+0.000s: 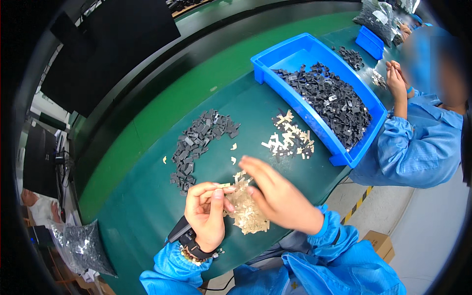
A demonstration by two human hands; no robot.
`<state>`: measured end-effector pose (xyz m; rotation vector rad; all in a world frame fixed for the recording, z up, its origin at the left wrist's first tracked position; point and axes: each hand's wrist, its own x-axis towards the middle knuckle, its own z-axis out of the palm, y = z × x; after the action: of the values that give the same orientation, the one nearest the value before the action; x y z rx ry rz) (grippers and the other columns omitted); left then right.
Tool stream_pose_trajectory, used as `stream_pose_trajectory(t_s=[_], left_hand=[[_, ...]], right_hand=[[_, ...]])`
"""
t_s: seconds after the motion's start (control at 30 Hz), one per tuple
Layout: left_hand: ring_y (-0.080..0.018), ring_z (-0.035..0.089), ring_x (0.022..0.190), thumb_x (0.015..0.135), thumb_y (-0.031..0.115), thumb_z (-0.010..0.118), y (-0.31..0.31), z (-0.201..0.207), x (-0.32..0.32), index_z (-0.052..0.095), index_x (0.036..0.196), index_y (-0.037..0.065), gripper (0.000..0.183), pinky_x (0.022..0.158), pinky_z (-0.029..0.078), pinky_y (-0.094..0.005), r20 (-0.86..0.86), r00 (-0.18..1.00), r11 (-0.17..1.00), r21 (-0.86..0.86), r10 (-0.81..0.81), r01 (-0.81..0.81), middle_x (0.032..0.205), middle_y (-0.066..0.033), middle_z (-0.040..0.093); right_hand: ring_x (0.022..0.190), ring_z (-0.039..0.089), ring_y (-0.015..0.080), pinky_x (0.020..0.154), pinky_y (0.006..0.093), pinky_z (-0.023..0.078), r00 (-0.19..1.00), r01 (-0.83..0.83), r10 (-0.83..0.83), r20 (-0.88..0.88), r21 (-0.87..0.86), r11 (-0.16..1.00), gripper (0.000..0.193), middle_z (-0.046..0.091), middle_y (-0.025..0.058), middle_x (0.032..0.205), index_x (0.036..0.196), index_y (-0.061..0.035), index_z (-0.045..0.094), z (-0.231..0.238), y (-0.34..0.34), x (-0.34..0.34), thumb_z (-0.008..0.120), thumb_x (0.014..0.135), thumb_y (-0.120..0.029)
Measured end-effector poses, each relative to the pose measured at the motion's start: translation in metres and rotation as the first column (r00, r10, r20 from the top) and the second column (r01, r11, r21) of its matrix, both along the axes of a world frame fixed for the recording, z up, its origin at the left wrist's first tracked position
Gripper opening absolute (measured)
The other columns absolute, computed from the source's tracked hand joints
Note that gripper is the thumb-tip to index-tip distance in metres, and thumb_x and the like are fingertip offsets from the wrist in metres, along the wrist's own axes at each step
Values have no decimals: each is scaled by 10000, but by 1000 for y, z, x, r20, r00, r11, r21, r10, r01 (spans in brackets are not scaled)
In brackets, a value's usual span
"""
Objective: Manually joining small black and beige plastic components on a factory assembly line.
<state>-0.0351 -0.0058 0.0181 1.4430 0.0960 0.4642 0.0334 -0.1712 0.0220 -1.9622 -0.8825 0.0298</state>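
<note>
My left hand [205, 215] pinches a small flat cream-coloured strip [223, 186] between thumb and fingertips. Just right of it lies a heap of thin pale gold pieces [250, 216] on the green table. Over the far right side of this heap hovers my right hand [282, 196], slightly blurred, its fingers stretched out and thumb apart; nothing shows in it. Beyond my left hand spreads a curved pile of small dark grey rectangular parts [189, 147]. A mixed pile of cream and dark pieces [291, 140] sits farther off to the right. Two loose cream pieces [233, 160] lie between the piles.
A blue bin [314, 115] full of small dark parts stands at the right. Beside it a co-worker in a blue smock [413, 147] holds both hands together near smaller piles. A clear bag of dark parts [91, 246] rests at the table's left edge.
</note>
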Motion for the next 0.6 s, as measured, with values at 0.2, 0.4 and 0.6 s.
stream_pose_trajectory(t_s=[0.2,0.4,0.6], left_hand=[[-88,550,561,1031,61,519,0,2,7,509,1116,18,96,525,455,-212,-7,999,999,-16,48,-48,960,-132,703],[-84,541,561,1032,62,516,1,0,9,510,1120,18,99,523,447,-213,-29,999,999,-34,22,-23,958,-126,704],[-86,541,567,1030,54,518,3,0,7,514,1109,18,87,537,457,-218,-40,999,999,-23,36,-37,957,-125,707]], right_hand=[[1352,454,424,1109,474,404,967,10,42,253,-201,980,509,440,275,1457,1379,119,439,-11,12,27,592,957,-122],[1383,432,398,1141,475,369,960,-4,61,273,-205,979,489,466,257,1454,1369,103,475,-19,27,32,565,982,-182],[1381,442,368,1141,457,375,961,-213,239,141,-180,960,460,481,239,1446,1375,74,486,-17,10,12,557,985,-159]])
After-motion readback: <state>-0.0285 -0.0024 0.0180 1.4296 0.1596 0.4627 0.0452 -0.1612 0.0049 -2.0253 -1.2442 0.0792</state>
